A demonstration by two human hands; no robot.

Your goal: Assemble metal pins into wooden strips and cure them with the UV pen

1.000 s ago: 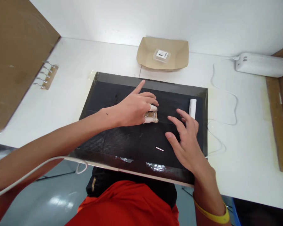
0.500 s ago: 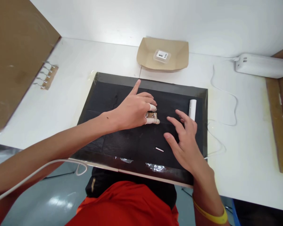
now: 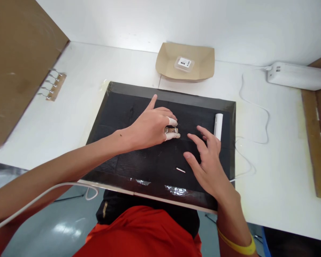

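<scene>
Head view: left hand [image 3: 151, 125] half-closed about a brown piece [image 3: 171, 130] midway between side edges of the black mat [image 3: 139, 164], grip unclear; right hand [image 3: 208, 157] spread, empty. Level fingertip pressure should suit.

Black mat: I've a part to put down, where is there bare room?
Bare: the front left of the black mat, between the left arm and front edge; the far part, between the left hand and white cylinder. Crowded: the middle, left-hand fingers flanking a small brown piece; the right, under the right hand, a metal pin nearby.
</scene>
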